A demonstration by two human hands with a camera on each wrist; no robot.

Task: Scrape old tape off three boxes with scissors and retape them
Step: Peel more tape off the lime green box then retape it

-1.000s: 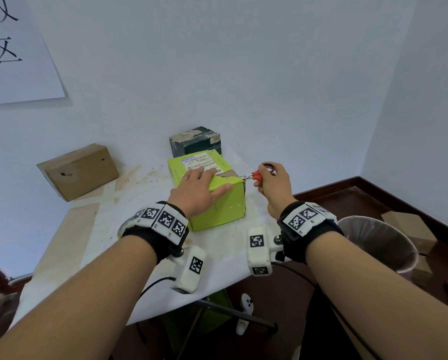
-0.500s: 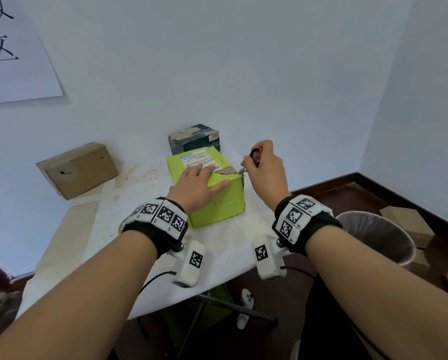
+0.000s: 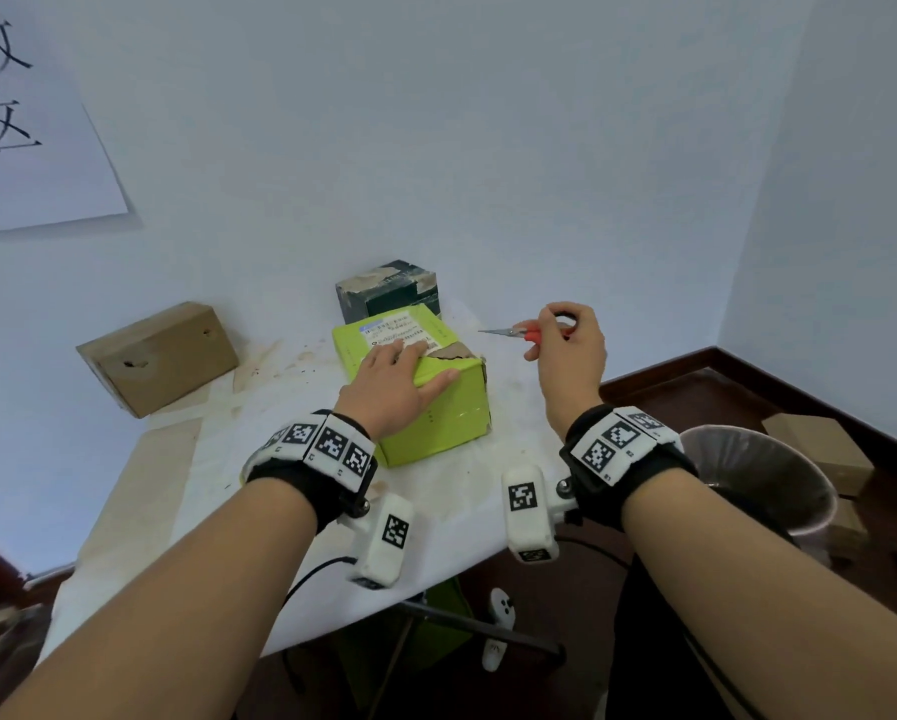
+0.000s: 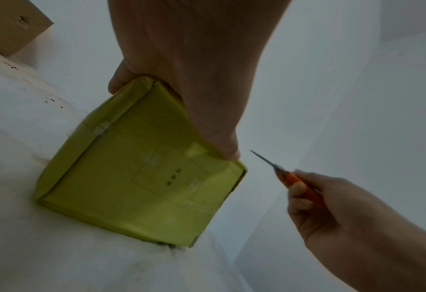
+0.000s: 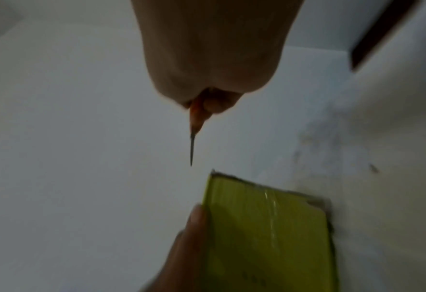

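Note:
A lime-green box (image 3: 446,413) (image 4: 141,177) (image 5: 264,227) sits on the white table (image 3: 186,491). Its top carries a white label and a torn brown patch at the near right corner. My left hand (image 3: 392,384) (image 4: 194,69) lies flat on the box top, fingers straight, thumb along the front edge. My right hand (image 3: 566,350) (image 4: 331,207) (image 5: 206,59) grips red-handled scissors (image 3: 519,333) (image 4: 281,171) (image 5: 194,126), blades closed and pointing left, held in the air just right of the box. Behind it stands a dark green box (image 3: 386,291); a brown cardboard box (image 3: 158,356) (image 4: 9,23) lies far left.
A bin (image 3: 758,485) lined with a clear bag stands right of the table, with brown boxes (image 3: 820,449) on the dark floor beyond. White walls close the back and right. A paper sheet (image 3: 25,122) with large characters hangs upper left. The tabletop bears brown stains near the boxes.
My right hand has pulled the scissors away from the box's torn corner, up and to the right. The left hand has stayed pressed on the box top.

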